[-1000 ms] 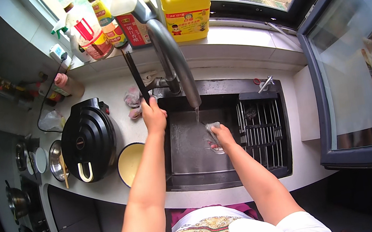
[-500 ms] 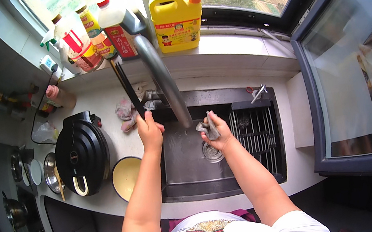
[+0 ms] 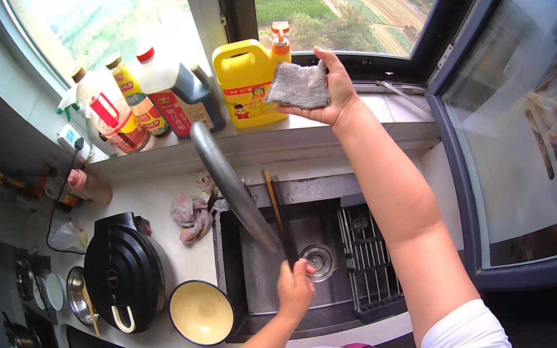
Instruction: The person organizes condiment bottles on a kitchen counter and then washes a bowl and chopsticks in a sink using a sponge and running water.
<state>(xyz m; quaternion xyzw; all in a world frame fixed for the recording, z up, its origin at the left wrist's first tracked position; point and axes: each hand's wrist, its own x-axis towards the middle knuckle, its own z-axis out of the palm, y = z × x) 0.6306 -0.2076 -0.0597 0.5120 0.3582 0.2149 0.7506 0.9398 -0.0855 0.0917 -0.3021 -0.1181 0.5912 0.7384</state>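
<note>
Over the sink [image 3: 258,280], my left hand [image 3: 295,290] is closed round the lower ends of a bundle of chopsticks [image 3: 284,228]. One is light brown, the others dark, and they point away from me. My right hand [image 3: 341,95] is raised to the windowsill, gripping a grey scouring cloth [image 3: 299,85] between thumb and fingers. The cloth lies spread across the palm, in front of the right side of a yellow detergent jug [image 3: 242,80]. Just above the cloth shows the jug's orange pump head [image 3: 280,37]. The curved tap [image 3: 228,182] stands left of the chopsticks.
Left of the sink are a cream bowl [image 3: 201,312], a black round electric griddle [image 3: 122,274] and a crumpled rag [image 3: 191,216]. Several bottles [image 3: 165,93] line the sill. A drain rack [image 3: 366,255] sits in the sink's right side; an open window pane [image 3: 529,132] juts in.
My right hand has risen from the sink to the detergent jug, and the crumpled cloth is now spread flat. My left hand has brought the chopsticks rightward and nearer, over the sink.
</note>
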